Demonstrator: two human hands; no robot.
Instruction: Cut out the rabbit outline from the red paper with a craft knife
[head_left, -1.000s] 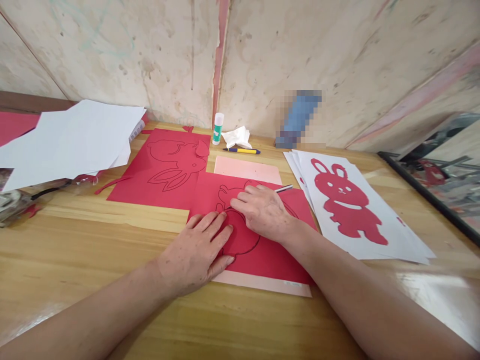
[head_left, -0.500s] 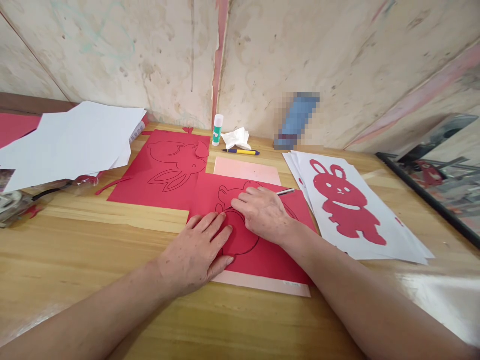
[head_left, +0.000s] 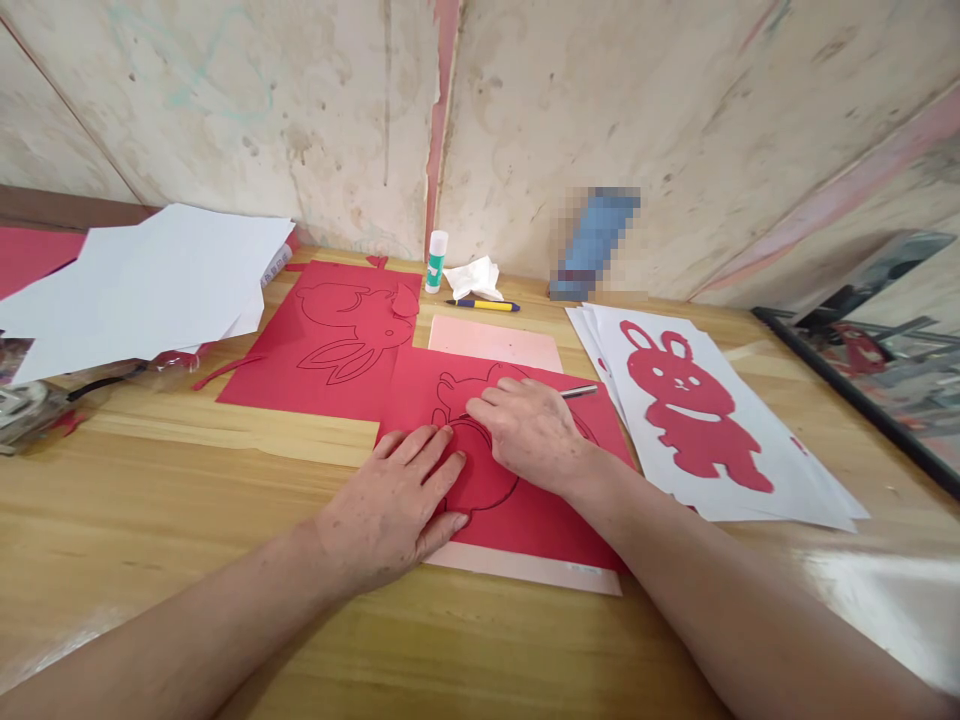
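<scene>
Red sheet (head_left: 555, 525) lies directly under your right grip (head_left: 525, 428), which is clamped round a slim silver tool (head_left: 581, 391), likely for fine control, while your left grip (head_left: 397, 490), flat and unclenched just beside, presumably braces that sheet over the pink layer (head_left: 517, 567).

Matt red paper (head_left: 555, 515), shiny metallic tool (head_left: 580, 391), glossy wooden tabletop (head_left: 187, 500), smooth plastic glue stick (head_left: 435, 263)

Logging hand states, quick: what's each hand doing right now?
Left hand: open, resting on a red sheet.
Right hand: closed, holding a slim silver tool.
</scene>
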